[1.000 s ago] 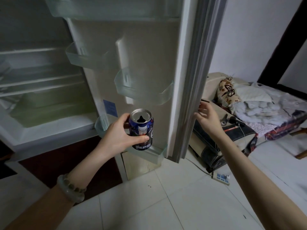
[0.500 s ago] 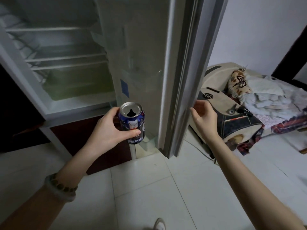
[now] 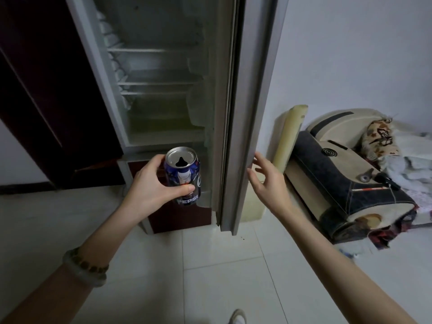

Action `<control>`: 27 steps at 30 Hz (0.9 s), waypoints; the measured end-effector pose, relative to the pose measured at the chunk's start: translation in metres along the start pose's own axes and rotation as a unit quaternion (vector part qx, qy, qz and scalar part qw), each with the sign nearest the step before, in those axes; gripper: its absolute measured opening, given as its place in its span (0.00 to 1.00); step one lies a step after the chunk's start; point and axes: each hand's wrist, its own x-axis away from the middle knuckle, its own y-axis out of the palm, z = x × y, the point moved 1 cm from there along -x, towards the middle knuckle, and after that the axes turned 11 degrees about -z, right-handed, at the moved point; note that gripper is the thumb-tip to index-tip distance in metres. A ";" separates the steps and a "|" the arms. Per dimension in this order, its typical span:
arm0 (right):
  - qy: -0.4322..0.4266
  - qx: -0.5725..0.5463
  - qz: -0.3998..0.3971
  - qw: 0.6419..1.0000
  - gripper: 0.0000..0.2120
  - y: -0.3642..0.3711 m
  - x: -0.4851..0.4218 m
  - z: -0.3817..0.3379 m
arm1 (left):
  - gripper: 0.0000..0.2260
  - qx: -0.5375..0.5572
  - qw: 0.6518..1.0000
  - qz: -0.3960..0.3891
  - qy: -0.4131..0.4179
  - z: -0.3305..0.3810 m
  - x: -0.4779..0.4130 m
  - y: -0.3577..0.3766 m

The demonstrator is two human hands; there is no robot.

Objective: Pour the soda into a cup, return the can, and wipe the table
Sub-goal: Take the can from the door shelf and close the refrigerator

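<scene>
Aluminium can (image 3: 183, 174), open-topped, stands upright in my left grip (image 3: 149, 185), wrapped mid-body, at nine o'clock from the door (image 3: 247, 113). I judge it light, dentable, spillable. My right grip (image 3: 266, 183) spreads wide, empty.

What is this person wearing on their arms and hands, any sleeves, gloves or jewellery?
No gloves or rings show on the left hand or the right hand, and both forearms are bare with no sleeve in view. The left wrist carries two bracelets side by side: a smooth pale bangle and a string of small brown beads.
</scene>
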 end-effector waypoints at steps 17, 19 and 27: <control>-0.147 0.089 -0.068 0.983 0.38 0.173 -0.092 -0.095 | 0.27 0.022 0.988 0.120 -0.090 -0.063 0.069 -0.127; -0.179 0.116 -0.052 0.976 0.37 0.192 -0.109 -0.103 | 0.26 0.010 0.987 0.127 -0.093 -0.074 0.064 -0.143; -0.243 0.212 -0.041 0.946 0.32 0.259 -0.192 -0.124 | 0.27 -0.017 0.988 0.123 -0.096 -0.116 0.008 -0.210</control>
